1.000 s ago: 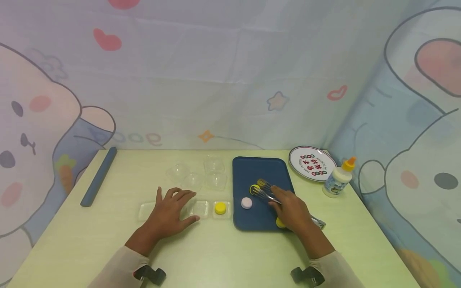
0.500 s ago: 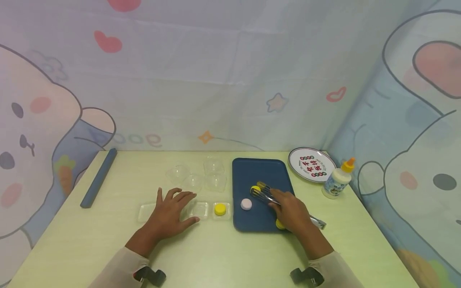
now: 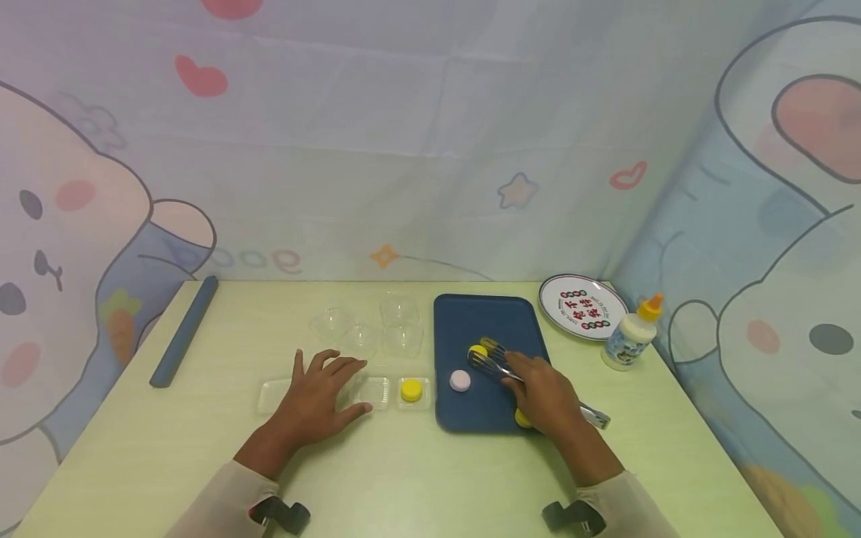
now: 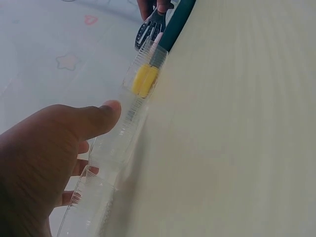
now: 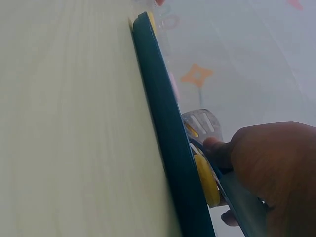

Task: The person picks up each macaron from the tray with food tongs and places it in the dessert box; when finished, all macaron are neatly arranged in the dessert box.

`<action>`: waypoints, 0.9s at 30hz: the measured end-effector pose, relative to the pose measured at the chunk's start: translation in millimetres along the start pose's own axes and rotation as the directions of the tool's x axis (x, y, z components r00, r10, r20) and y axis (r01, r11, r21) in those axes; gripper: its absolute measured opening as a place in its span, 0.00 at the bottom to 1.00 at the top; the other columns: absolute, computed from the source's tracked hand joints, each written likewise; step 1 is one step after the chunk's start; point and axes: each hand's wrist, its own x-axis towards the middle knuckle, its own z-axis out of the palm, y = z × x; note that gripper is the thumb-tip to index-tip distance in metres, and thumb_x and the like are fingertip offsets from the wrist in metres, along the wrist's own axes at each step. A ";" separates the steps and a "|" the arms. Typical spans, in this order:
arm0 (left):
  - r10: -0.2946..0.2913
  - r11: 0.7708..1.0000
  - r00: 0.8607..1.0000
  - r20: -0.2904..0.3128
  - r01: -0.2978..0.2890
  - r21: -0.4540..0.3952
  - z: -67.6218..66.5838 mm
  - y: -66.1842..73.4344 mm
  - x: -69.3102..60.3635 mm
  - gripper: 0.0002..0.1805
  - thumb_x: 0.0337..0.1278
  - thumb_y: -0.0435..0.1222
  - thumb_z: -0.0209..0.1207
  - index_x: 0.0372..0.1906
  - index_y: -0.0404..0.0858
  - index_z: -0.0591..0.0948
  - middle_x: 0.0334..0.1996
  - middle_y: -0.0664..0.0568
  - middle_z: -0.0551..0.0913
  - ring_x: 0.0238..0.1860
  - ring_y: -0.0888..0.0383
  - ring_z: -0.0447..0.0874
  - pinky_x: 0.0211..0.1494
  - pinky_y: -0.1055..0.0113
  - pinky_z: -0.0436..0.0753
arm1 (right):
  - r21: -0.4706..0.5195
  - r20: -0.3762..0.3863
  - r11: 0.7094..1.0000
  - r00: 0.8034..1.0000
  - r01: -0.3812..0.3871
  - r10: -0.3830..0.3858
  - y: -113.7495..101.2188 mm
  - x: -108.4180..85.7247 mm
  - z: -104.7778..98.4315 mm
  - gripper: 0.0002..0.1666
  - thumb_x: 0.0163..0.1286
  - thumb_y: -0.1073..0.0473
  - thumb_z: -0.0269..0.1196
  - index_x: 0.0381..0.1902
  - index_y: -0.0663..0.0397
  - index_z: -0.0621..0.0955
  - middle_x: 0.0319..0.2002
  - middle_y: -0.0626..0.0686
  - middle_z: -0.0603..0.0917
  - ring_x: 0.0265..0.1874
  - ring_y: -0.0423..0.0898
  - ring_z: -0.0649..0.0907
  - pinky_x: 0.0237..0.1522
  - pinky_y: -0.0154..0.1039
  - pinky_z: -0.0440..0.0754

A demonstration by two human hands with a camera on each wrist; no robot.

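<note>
A cartoon-printed cloth (image 3: 336,187) is hanging behind and beside a pale table (image 3: 403,478). On the left, a dark blue bar (image 3: 184,332) is lying apart. The left hand (image 3: 319,396) is hovering or resting, fingers loosely spread, over a row of clear trays (image 3: 272,394), gripping nothing; contact is unclear. Far of that row, clear domed lids (image 3: 403,329) are sitting; at its right end, one tray is holding a front yellow disc (image 3: 412,389).

Further right, a blue tray (image 3: 464,321) is carrying a pink disc (image 3: 460,380) and a far yellow disc (image 3: 479,349), which the tips of the tongs (image 3: 496,366) are straddling. Centring the disc between both tips and squeezing lightly should be safest, since slatted ends could dent or tip it. The tongs are pointing left and far, their long axis running diagonally back to the near right. The right hand (image 3: 548,392) is gripping them, with a near yellow disc (image 3: 522,419) just beside it. A plate (image 3: 592,310) and a bottle (image 3: 628,342) are standing rightmost.
</note>
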 end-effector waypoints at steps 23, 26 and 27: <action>0.004 1.000 0.999 -0.034 -0.003 0.015 -2.6 1.3 0.1 0.37 0.63 0.57 0.73 0.72 0.45 0.81 0.65 0.48 0.86 0.75 0.37 0.74 0.77 0.12 0.53 | -0.009 0.002 1.000 1.000 -0.019 0.019 -5.8 -1.1 -4.5 0.31 0.74 0.54 0.75 0.71 0.56 0.83 0.66 0.58 0.89 0.54 0.58 0.90 0.47 0.57 0.91; 0.000 1.000 0.999 -0.039 0.000 0.012 -3.2 1.6 0.1 0.36 0.63 0.56 0.73 0.72 0.46 0.81 0.66 0.48 0.86 0.75 0.37 0.74 0.77 0.13 0.53 | -0.012 0.003 1.000 1.000 -0.022 0.022 -5.9 -0.9 -4.5 0.31 0.74 0.54 0.75 0.71 0.56 0.83 0.66 0.58 0.88 0.55 0.58 0.90 0.48 0.58 0.91; -0.001 1.000 0.999 -0.040 0.002 0.013 -3.3 1.8 0.1 0.36 0.62 0.56 0.73 0.72 0.46 0.81 0.66 0.49 0.86 0.75 0.37 0.74 0.77 0.13 0.53 | -0.012 0.005 1.000 1.000 -0.024 0.024 -5.9 -0.8 -4.4 0.31 0.74 0.54 0.74 0.71 0.56 0.83 0.67 0.58 0.88 0.55 0.58 0.90 0.48 0.58 0.91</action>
